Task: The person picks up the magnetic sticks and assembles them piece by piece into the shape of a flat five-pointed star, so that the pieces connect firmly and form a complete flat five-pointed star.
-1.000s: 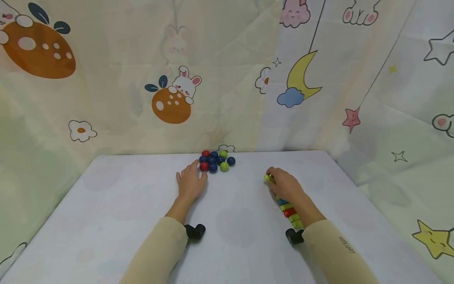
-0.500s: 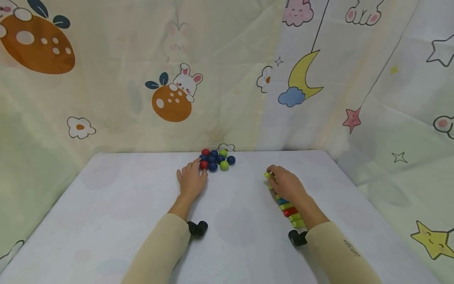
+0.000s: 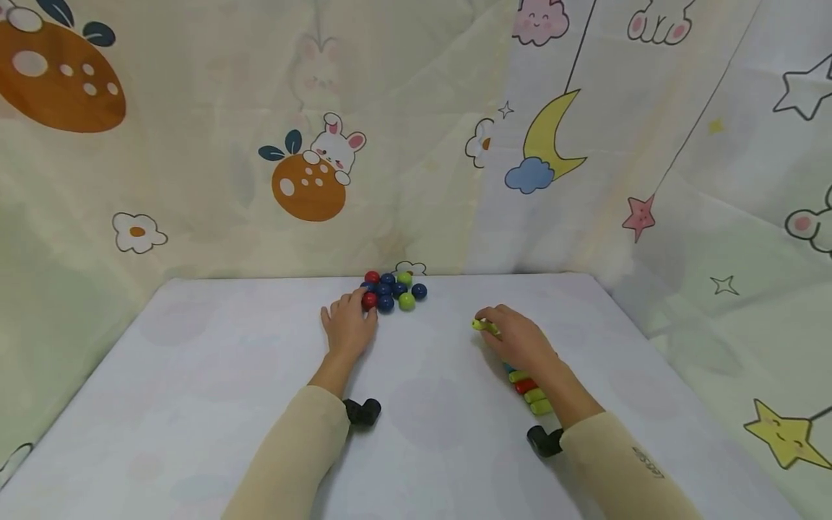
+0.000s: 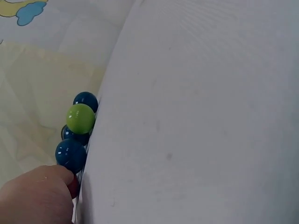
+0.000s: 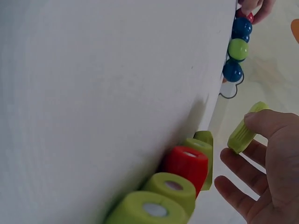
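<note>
A cluster of shiny red, blue and green balls (image 3: 384,289) lies at the table's far edge. My left hand (image 3: 348,326) rests against its left side, thumb and fingers relaxed beside a red ball (image 3: 369,300). In the left wrist view the thumb (image 4: 51,184) partly hides that ball. To the right, my right hand (image 3: 520,339) pinches a green ribbed stick (image 5: 247,128) between thumb and forefinger, above the table. Its other fingers spread loosely. Below this hand, a slanting row of short green, red and blue sticks (image 3: 526,387) lies partly hidden by the wrist.
The white tabletop (image 3: 429,448) spreads between and around both arms. A printed cloth backdrop (image 3: 416,144) stands behind the table's far edge. Black wrist cameras (image 3: 362,412) stick out from both sleeves.
My right hand has lifted the green stick away from the row and shifted slightly left with it. The left hand stays by the balls. The head view has moved slightly.
</note>
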`<state>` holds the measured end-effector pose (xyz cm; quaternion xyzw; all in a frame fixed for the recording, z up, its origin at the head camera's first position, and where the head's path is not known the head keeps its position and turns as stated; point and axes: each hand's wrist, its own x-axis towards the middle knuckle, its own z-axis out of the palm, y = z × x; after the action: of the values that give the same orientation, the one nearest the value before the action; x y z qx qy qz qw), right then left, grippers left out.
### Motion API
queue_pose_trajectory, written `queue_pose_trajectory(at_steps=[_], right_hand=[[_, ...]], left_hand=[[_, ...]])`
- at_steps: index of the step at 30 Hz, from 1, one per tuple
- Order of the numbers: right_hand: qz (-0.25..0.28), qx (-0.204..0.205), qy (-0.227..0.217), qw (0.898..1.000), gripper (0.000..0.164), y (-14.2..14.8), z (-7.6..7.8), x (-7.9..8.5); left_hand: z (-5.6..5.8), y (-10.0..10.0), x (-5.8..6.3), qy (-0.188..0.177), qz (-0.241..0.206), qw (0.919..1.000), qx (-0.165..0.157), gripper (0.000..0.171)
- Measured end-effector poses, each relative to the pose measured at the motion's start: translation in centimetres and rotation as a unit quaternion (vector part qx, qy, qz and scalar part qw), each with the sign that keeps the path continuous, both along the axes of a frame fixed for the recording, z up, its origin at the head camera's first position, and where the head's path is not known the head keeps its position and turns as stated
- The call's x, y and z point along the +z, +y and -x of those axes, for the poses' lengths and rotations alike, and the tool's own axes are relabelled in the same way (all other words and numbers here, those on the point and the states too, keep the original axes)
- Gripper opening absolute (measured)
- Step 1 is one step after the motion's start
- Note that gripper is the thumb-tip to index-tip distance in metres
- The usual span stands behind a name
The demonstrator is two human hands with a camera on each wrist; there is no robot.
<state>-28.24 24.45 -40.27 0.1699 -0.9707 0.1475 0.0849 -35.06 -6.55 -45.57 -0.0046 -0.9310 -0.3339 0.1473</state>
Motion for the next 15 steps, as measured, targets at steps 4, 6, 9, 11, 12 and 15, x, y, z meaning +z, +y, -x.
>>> queue_pose_trajectory(at_steps=[4,6,9,11,12,15], right_hand=[[0.005,0.011,0.006,1.000,0.028,-0.3,-0.4,0.0],[0.007,0.014,0.009,1.000,0.028,-0.5,-0.6,0.1],[0.012,0.013,0.009,1.000,0.028,-0.7,-0.9,0.1],[0.014,0.013,0.004,1.000,0.028,-0.9,-1.0,0.1],[0.013,0.013,0.001,1.000,0.028,-1.0,-1.1,0.2],[0.004,0.016,-0.009,1.000,0.028,-1.4,-1.4,0.2]], left_hand=[[0.2,0.0,-0.1,-0.002,0.002,1.0000,-0.001,0.048],[0.2,0.0,-0.1,-0.001,0.001,1.0000,0.000,0.047],[0.3,0.1,-0.1,0.001,-0.001,1.0000,0.004,0.045],[0.3,0.0,-0.1,0.004,-0.005,1.0000,0.006,0.044],[0.3,0.0,-0.1,0.005,-0.010,0.9999,0.005,0.044],[0.2,-0.2,-0.2,0.011,-0.023,0.9997,0.002,0.043]])
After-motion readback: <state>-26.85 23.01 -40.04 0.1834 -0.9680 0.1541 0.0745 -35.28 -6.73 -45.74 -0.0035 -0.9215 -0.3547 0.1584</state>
